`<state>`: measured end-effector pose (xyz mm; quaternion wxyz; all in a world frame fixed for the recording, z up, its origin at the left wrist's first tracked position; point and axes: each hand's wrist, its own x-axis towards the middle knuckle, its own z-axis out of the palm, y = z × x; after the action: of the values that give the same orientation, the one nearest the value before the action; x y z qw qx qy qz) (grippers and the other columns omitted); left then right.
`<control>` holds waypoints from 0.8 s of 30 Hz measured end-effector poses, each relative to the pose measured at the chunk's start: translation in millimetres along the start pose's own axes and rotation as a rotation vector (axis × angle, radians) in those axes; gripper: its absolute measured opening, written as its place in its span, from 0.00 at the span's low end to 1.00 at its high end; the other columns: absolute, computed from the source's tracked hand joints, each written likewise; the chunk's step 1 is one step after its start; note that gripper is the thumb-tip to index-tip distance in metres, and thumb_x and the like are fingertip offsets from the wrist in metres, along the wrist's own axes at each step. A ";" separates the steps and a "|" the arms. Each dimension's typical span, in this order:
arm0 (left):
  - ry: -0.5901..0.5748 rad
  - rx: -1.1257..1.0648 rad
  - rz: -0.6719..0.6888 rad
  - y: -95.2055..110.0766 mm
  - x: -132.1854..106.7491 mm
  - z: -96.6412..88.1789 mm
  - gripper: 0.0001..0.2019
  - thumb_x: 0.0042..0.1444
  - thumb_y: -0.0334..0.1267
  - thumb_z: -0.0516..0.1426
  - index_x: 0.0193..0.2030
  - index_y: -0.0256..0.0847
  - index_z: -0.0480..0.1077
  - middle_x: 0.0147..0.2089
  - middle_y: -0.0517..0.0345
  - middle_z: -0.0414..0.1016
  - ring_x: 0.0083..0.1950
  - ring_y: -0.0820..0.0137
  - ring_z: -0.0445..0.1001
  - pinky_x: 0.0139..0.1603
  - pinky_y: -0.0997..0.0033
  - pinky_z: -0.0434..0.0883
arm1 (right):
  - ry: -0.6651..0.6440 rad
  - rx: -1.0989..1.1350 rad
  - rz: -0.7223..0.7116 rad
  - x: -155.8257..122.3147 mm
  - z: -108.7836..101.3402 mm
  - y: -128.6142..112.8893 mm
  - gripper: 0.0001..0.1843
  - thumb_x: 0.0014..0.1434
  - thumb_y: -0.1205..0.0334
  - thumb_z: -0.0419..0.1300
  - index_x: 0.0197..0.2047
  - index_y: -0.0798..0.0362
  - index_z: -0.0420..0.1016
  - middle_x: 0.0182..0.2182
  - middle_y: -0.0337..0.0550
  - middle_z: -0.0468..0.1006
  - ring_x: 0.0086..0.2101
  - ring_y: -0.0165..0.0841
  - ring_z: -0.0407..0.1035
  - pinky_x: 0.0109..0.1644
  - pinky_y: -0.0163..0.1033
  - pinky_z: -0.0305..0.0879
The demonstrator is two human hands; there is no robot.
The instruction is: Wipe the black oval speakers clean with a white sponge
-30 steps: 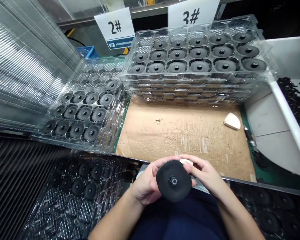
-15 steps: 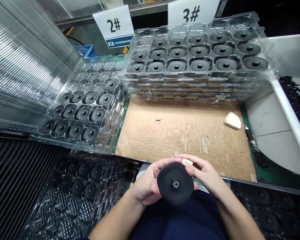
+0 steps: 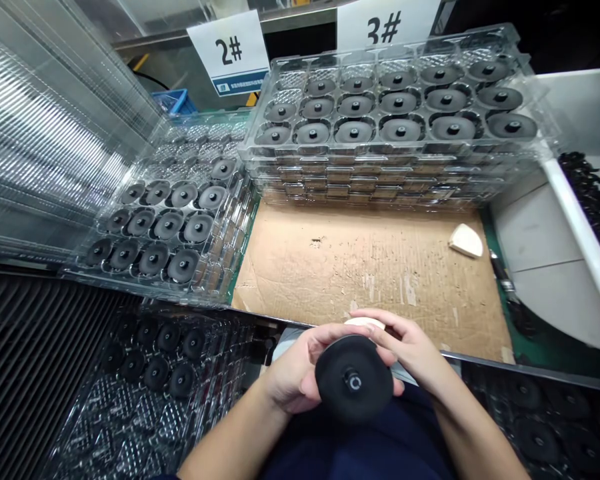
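A round black disc with a short stem at its centre faces up at me, held over my lap just off the table's near edge. My left hand is closed on the disc's left side. On the far side my right hand grips a cream-white pad against the disc's upper rim, its fingers reaching behind the disc. What the hidden fingertips touch cannot be seen. Another cream-white wedge-shaped pad lies on the cardboard at the right.
Stacked clear trays of similar discs stand at the back, with another tray stack on the left. More trays sit below the table at left. A dark tool lies at right, beside a white bin with small black parts.
The disc has dipped slightly toward me and tilted. More of the cream-white pad shows above its rim, shifted left. Both hands keep nearly the same place.
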<state>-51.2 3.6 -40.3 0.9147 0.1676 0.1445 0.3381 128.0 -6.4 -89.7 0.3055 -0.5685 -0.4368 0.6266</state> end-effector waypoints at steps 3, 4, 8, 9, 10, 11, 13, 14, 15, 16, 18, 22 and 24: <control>0.022 -0.008 -0.029 -0.6 -0.7 0.2 0.29 0.32 0.50 0.69 0.46 0.50 0.75 0.43 0.56 0.82 0.42 0.61 0.80 0.45 0.64 0.71 | -0.009 -0.002 0.009 -0.3 0.3 -0.8 0.23 0.54 0.43 0.60 0.45 0.52 0.79 0.39 0.47 0.80 0.37 0.39 0.73 0.39 0.42 0.70; 0.031 -0.013 -0.043 -0.4 -0.8 0.8 0.29 0.31 0.49 0.70 0.45 0.50 0.76 0.43 0.56 0.82 0.41 0.62 0.80 0.45 0.63 0.71 | -0.012 -0.003 0.011 -0.3 0.3 -1.0 0.24 0.55 0.43 0.60 0.45 0.52 0.79 0.39 0.47 0.80 0.36 0.39 0.73 0.39 0.41 0.70; 0.098 -0.038 -0.075 0.3 -1.0 3.8 0.29 0.27 0.48 0.71 0.43 0.47 0.77 0.41 0.55 0.82 0.39 0.62 0.80 0.48 0.59 0.71 | -0.024 -0.004 0.013 -0.8 0.0 -1.7 0.25 0.55 0.42 0.59 0.45 0.52 0.78 0.36 0.46 0.80 0.32 0.37 0.72 0.35 0.39 0.68; 0.098 -0.042 -0.074 0.3 -0.8 4.4 0.30 0.27 0.48 0.71 0.43 0.46 0.77 0.41 0.55 0.82 0.39 0.62 0.80 0.47 0.59 0.71 | -0.027 -0.004 0.013 -0.9 0.0 -2.0 0.25 0.55 0.41 0.58 0.45 0.52 0.78 0.35 0.46 0.80 0.32 0.36 0.72 0.34 0.39 0.68; 0.091 -0.045 -0.074 0.3 -0.5 5.1 0.29 0.28 0.47 0.71 0.43 0.46 0.77 0.41 0.56 0.82 0.39 0.62 0.80 0.47 0.60 0.71 | -0.029 -0.004 0.013 -1.0 -0.1 -2.3 0.25 0.55 0.41 0.58 0.45 0.52 0.78 0.35 0.46 0.80 0.32 0.36 0.71 0.34 0.39 0.68; 0.083 -0.047 -0.075 0.3 -0.1 5.7 0.29 0.28 0.47 0.72 0.43 0.47 0.77 0.40 0.56 0.82 0.39 0.63 0.81 0.46 0.62 0.72 | -0.030 -0.004 0.015 -1.0 -0.1 -2.7 0.25 0.55 0.41 0.58 0.46 0.52 0.78 0.34 0.46 0.80 0.31 0.36 0.71 0.33 0.38 0.67; 0.081 -0.058 -0.067 0.5 0.8 7.0 0.27 0.30 0.46 0.72 0.42 0.46 0.77 0.40 0.57 0.83 0.39 0.62 0.81 0.44 0.65 0.73 | -0.030 -0.004 0.018 -0.8 0.2 -3.2 0.25 0.55 0.41 0.58 0.46 0.53 0.78 0.34 0.46 0.80 0.31 0.35 0.71 0.33 0.38 0.67; 0.086 -0.066 -0.064 0.6 1.3 7.6 0.27 0.30 0.45 0.72 0.42 0.46 0.77 0.40 0.56 0.83 0.39 0.62 0.81 0.43 0.65 0.73 | -0.029 -0.004 0.019 -0.6 0.4 -3.2 0.25 0.55 0.41 0.58 0.46 0.53 0.78 0.34 0.46 0.80 0.31 0.35 0.71 0.33 0.38 0.67; 0.092 -0.070 -0.066 0.8 1.8 8.1 0.27 0.30 0.46 0.72 0.42 0.45 0.77 0.40 0.56 0.83 0.39 0.62 0.81 0.42 0.65 0.73 | -0.027 -0.003 0.021 -0.5 0.6 -3.1 0.25 0.55 0.41 0.59 0.46 0.53 0.78 0.34 0.46 0.80 0.31 0.36 0.71 0.33 0.38 0.67; 0.095 -0.070 -0.069 1.1 2.2 8.6 0.28 0.29 0.46 0.72 0.42 0.45 0.77 0.40 0.55 0.82 0.39 0.62 0.81 0.42 0.65 0.73 | -0.025 -0.003 0.021 -0.3 0.8 -2.8 0.25 0.55 0.42 0.59 0.46 0.53 0.78 0.35 0.46 0.80 0.31 0.36 0.71 0.34 0.39 0.67; 0.101 -0.070 -0.076 1.4 2.7 9.1 0.28 0.28 0.46 0.72 0.42 0.45 0.77 0.40 0.55 0.82 0.38 0.62 0.81 0.42 0.65 0.73 | -0.018 -0.002 0.021 0.0 1.1 -1.9 0.25 0.54 0.42 0.59 0.45 0.52 0.78 0.35 0.46 0.80 0.33 0.36 0.71 0.35 0.39 0.67; 0.100 -0.065 -0.082 0.7 2.0 8.7 0.28 0.28 0.47 0.72 0.41 0.44 0.78 0.39 0.55 0.82 0.38 0.62 0.81 0.43 0.64 0.73 | -0.013 0.000 0.020 0.1 1.3 -1.1 0.25 0.54 0.41 0.59 0.45 0.52 0.78 0.36 0.46 0.80 0.32 0.37 0.71 0.35 0.40 0.67; 0.089 -0.052 -0.076 0.0 0.9 8.0 0.29 0.28 0.47 0.72 0.42 0.45 0.77 0.40 0.55 0.82 0.39 0.62 0.80 0.44 0.63 0.72 | -0.017 -0.001 0.018 0.0 1.2 -1.8 0.26 0.54 0.41 0.59 0.45 0.52 0.78 0.35 0.46 0.80 0.32 0.37 0.71 0.35 0.40 0.67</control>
<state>-47.5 2.6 -33.2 0.9237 0.1230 0.1823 0.3138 126.6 -5.9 -88.2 0.2957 -0.5675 -0.4345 0.6338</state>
